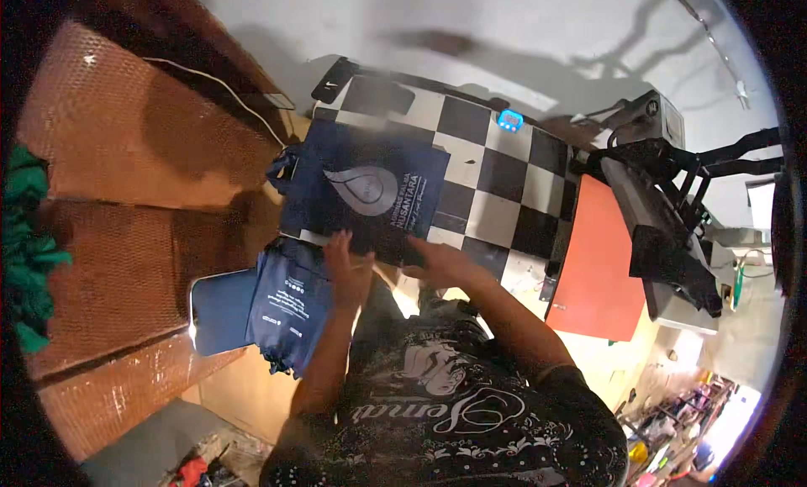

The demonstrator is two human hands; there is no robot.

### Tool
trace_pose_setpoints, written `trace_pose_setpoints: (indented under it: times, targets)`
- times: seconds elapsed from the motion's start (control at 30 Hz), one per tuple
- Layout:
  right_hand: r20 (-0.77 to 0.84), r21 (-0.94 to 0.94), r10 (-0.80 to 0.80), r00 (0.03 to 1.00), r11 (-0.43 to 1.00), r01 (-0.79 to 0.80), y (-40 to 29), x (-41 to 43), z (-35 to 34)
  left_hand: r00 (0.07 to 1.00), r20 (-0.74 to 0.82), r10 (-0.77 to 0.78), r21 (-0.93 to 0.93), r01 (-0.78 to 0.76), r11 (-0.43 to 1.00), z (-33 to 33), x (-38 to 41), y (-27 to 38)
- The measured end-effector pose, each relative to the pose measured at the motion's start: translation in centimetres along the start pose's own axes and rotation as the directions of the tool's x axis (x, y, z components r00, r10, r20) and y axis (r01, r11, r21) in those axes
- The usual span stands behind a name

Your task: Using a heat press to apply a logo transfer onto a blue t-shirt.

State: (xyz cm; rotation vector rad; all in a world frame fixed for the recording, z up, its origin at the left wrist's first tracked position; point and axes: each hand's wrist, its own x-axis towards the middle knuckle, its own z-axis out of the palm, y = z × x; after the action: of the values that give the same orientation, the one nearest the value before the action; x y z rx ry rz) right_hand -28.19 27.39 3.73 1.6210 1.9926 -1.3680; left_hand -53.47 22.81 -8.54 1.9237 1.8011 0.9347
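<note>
A dark navy fabric bag (315, 197) with a pale drop-shaped print and lettering lies flat on a black-and-white checkered tabletop (495, 216). My left hand (350, 273) is at the bag's near edge, fingers extended and apart. To its right, my right hand (444, 265) reaches the bag's near right corner with the index finger stretched out and the thumb apart. Neither hand shows a clear grip; whether the fingertips press on the fabric cannot be told. Beside my left forearm, a pile of navy bags (287, 304) with white print rests on a blue padded seat (220, 310).
A black phone-like object (333, 80) lies at the table's far left corner. Near the back edge glows a small blue digital display (510, 120). On the right are an orange-red panel (596, 260) and a black-armed machine (674, 235). Brown woven-textured panels (113, 254) stand at left, with green cloth (28, 254).
</note>
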Motion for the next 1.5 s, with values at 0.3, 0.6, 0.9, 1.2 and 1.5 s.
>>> trace_pose_setpoints:
  times: [0.3, 0.6, 0.9, 1.2, 1.5]
  targets:
    - [-0.163, 0.448, -0.417, 0.894, 0.776, 0.444, 4.5, -3.3, 1.8, 0.935, -0.09, -0.343, 0.011, 0.345, 0.938, -3.4, -11.7, 1.6]
    - [-0.032, 0.727, -0.676, 0.736, 0.49, 0.481, 1.3, -3.3, 4.4, 0.987, -0.148, -0.058, -0.388, -0.004, 0.922, -4.7, -5.3, 11.3]
    - [0.029, 0.916, -0.669, 0.743, 0.314, 0.248, -5.2, -3.0, 7.1, 0.958, -0.066, 0.28, 0.061, -0.277, 0.959, -4.4, -3.4, 5.9]
    - [0.097, 0.717, -0.653, 0.751, 0.569, 0.402, -14.3, -4.5, 11.2, 0.897, -0.251, -0.365, -0.451, 0.225, 0.864, -4.8, -16.7, -15.1]
    - [0.247, 0.598, -0.389, 0.888, 0.782, 0.177, -18.6, -3.3, 18.4, 0.742, 0.098, -0.663, 0.044, 0.663, 0.748, 0.2, -36.3, -42.3]
